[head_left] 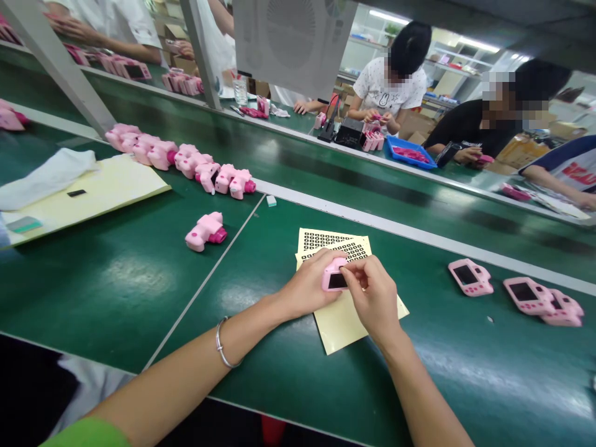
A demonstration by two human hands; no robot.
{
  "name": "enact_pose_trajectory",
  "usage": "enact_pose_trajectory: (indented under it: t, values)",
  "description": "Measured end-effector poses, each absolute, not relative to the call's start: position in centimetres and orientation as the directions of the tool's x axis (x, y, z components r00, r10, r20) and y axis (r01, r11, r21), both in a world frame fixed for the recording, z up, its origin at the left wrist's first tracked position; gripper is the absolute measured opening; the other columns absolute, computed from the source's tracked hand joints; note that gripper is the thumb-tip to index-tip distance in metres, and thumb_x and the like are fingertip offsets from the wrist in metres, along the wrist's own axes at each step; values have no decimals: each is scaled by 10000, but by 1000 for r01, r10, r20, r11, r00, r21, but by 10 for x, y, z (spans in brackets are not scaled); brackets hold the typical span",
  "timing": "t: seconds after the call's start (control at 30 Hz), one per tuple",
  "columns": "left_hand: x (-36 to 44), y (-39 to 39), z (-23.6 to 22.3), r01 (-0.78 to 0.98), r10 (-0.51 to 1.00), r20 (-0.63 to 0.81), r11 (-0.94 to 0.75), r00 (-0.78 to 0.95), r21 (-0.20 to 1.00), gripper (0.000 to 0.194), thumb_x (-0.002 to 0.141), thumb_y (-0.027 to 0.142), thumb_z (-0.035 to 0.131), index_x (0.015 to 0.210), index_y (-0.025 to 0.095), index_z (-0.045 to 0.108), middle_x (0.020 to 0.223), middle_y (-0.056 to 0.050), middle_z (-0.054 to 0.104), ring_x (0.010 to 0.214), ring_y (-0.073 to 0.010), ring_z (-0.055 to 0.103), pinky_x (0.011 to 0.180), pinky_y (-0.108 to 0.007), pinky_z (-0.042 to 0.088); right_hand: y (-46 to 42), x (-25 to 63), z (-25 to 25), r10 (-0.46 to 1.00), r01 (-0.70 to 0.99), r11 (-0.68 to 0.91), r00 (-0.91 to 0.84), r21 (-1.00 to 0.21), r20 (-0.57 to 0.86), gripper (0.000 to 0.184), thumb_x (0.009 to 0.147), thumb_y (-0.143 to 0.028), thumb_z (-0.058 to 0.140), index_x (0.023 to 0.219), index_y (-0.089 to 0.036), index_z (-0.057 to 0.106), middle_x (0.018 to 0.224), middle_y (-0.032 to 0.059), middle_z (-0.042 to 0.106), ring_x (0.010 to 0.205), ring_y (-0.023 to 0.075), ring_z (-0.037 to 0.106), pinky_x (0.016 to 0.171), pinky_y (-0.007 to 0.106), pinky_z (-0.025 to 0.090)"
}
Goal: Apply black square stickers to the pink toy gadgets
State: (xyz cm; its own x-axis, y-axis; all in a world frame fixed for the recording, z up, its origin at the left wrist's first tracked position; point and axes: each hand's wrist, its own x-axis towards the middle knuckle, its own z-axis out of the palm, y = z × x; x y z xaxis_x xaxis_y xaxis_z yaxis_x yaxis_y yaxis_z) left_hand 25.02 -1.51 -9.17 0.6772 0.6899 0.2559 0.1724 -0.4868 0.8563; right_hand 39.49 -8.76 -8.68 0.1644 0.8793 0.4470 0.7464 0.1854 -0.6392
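Over the yellow label sheets (343, 326), the left hand (308, 282) wraps around a pink toy camera (327, 270); the right hand (376, 295) pinches at its top edge, any held piece indiscernible. Work here seems unfinished; whether cameras right (528, 297) and left (186, 159) of the sheets are done is unclear.

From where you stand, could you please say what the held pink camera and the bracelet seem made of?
The pink camera: probably satin-finish plastic, judging by its smooth, rounded shell. The bracelet: likely polished metal, silvery with bright highlights.
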Motion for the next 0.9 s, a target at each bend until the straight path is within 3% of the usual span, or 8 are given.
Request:
enact_pose_trajectory:
  t: [0.2, 0.33, 0.43, 0.5, 0.6, 0.7, 0.8, 0.9]
  values:
    - [248, -15, -87, 131, 676, 263, -472, 689, 872, 615, 692, 253, 743, 1262, 244, 513, 1247, -50, 555, 1156, -192, 531, 997, -339, 444, -86, 400, -86, 886, 476, 69, 375, -877, 274, 307, 774, -400, 707, 861, -191, 498, 753, -13, 528, 594, 84, 481, 540, 228, 397]
    - [249, -13, -83, 65, 714, 164, -282, 681, 957, 463, 808, 451, 644, 1210, 229, 583, 1221, -57, 599, 1119, -186, 561, 1004, -335, 439, -84, 411, -85, 957, 241, 63, 261, -968, 128, 318, 793, -414, 687, 954, -193, 524, 712, -34, 483, 556, 71, 470, 526, 216, 388]
    - [248, -10, -83, 45, 726, 102, -181, 680, 983, 403, 866, 443, 566, 1206, 230, 605, 1226, -48, 607, 1112, -178, 565, 1033, -337, 420, -84, 414, -85, 973, 131, 81, 205, -988, 107, 301, 808, -390, 677, 981, -200, 522, 681, -42, 479, 562, 78, 499, 534, 212, 394]
    - [247, -9, -85, 36, 726, 93, -159, 682, 987, 401, 863, 423, 574, 1213, 228, 606, 1234, -45, 605, 1107, -179, 564, 997, -320, 443, -84, 413, -86, 973, 124, 78, 206, -989, 103, 291, 802, -379, 686, 963, -198, 525, 657, -47, 471, 549, 74, 483, 533, 211, 390]
    - [247, -11, -87, 24, 734, 45, -83, 678, 996, 423, 876, 431, 536, 1248, 236, 583, 1223, -51, 604, 1031, -173, 581, 751, -240, 506, -84, 412, -87, 970, 157, 73, 217, -985, 107, 294, 795, -394, 691, 939, -193, 532, 672, -39, 485, 552, 72, 461, 541, 216, 394]
    - [247, -13, -87, 2, 740, -11, 13, 672, 1000, 451, 874, 447, 522, 1270, 236, 572, 1222, -56, 601, 872, -133, 588, 541, -167, 432, -83, 413, -88, 970, 184, 31, 231, -982, 74, 346, 783, -431, 695, 976, -197, 531, 736, -25, 511, 565, 69, 464, 539, 215, 400]
    - [247, -12, -86, -12, 746, -35, 57, 665, 998, 453, 867, 439, 532, 1256, 216, 593, 1209, -63, 615, 794, -107, 576, 523, -168, 413, -82, 415, -91, 983, 205, -49, 182, -978, -11, 391, 801, -492, 659, 1037, -203, 543, 766, -12, 532, 568, 74, 467, 510, 210, 388]
    - [245, -7, -88, -22, 729, -36, 70, 683, 997, 422, 859, 390, 548, 1235, 213, 619, 1258, -60, 607, 971, -140, 596, 676, -202, 493, -83, 418, -92, 991, 205, -72, 121, -976, -48, 391, 838, -520, 606, 1060, -201, 566, 742, -9, 533, 588, 80, 462, 504, 200, 368]
